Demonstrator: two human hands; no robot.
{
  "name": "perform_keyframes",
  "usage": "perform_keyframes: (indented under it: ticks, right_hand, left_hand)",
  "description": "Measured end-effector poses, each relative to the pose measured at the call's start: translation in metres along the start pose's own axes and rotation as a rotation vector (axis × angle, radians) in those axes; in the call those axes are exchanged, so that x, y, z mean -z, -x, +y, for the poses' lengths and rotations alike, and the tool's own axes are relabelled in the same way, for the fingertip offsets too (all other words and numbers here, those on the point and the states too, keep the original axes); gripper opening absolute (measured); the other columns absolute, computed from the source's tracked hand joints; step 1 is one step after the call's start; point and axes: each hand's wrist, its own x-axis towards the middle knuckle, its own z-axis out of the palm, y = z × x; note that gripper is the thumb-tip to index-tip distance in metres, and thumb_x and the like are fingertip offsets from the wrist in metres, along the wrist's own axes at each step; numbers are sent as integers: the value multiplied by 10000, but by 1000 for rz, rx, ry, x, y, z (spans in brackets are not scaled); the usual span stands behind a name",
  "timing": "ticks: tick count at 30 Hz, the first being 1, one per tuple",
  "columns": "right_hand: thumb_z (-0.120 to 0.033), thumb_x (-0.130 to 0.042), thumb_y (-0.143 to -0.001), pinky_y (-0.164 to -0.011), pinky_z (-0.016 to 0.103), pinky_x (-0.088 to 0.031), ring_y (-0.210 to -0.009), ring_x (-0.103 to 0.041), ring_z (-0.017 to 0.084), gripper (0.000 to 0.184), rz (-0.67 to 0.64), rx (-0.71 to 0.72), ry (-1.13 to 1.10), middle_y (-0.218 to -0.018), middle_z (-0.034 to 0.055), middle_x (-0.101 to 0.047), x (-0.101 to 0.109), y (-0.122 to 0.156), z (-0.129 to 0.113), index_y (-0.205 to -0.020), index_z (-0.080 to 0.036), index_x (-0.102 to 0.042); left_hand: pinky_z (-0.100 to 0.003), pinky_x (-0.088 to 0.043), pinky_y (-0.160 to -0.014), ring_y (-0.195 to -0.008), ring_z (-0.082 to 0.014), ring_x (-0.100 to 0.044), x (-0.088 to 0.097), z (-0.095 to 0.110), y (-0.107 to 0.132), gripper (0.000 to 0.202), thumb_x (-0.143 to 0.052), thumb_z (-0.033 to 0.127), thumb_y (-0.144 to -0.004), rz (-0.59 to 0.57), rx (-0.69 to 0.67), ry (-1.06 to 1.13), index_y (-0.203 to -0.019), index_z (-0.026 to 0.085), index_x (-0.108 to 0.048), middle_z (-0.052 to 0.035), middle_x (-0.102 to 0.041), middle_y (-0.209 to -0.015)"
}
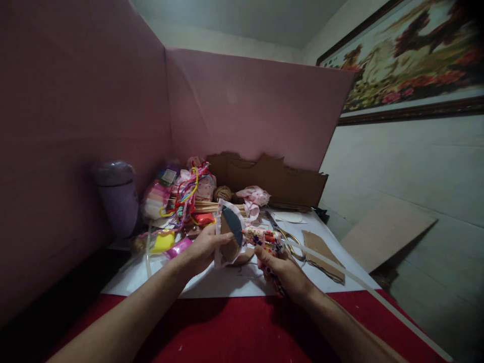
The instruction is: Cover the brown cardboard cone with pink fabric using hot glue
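My left hand [204, 248] is closed round a round cardboard disc [230, 233] with a dark face and a pale lace-like trim along its edge, held upright above the white sheet [227, 285]. My right hand [282, 269] grips a floral-patterned glue gun [262, 238]; its nozzle touches the disc's right edge. A clear glue stick or cord [340, 272] trails from the gun toward the lower right.
Scissors [285, 236] and a brown cardboard scrap [321, 254] lie right of my hands. Behind them are ribbons, a twine ball [223, 193], wooden sticks, colourful cords [189, 194] and cardboard pieces [272, 181]. A purple container [117, 196] stands left. Pink walls enclose the red table [242, 327].
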Motion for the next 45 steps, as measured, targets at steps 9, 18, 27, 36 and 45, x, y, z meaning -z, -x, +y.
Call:
perform_keyframes:
  ticks: [9,18,27,36,45]
  right_hand:
    - [-706,-530,-697,-374,206,-281,-376,-402,79,565,-2,14,51,-415,-34,-427,3,-1,1,-564,-157,-545]
    - [-689,-534,-710,-375,205,-279,-382,-408,79,557,3,4,50,-424,-27,-441,3,-2,2,-561,-153,-549]
    - [-694,-563,-677,-379,205,-292,-382,-409,80,550,3,-21,10,-425,-31,-447,1,-1,1,-563,-157,-536]
    - [-696,-546,-691,-376,206,-284,-377,-408,80,558,9,14,21,-423,-32,-433,2,-2,1,-555,-155,-543]
    - [-707,-521,-704,-372,200,-281,-375,-414,79,575,15,11,51,-420,-24,-446,4,-2,1,-562,-151,-553]
  left_hand:
    - [-267,-412,-632,-658,-161,-589,3,-5,-1,254,-727,221,-639,-79,6,-57,-856,103,-665,-67,-650,-744]
    - [-256,-422,-642,-685,-157,-594,1,-4,0,267,-732,212,-636,-62,-17,-40,-875,110,-667,-68,-667,-789]
    - [-262,-432,-627,-650,-156,-595,-1,-1,-1,274,-751,224,-610,6,-36,-1,-839,111,-651,-54,-665,-750]
    - [-266,-437,-666,-693,-171,-610,0,-3,0,282,-748,217,-621,-41,-29,-23,-871,110,-675,-77,-680,-787]
    - [-258,-416,-622,-657,-160,-590,6,-8,-2,213,-717,216,-652,-113,22,-66,-827,115,-650,-52,-636,-724]
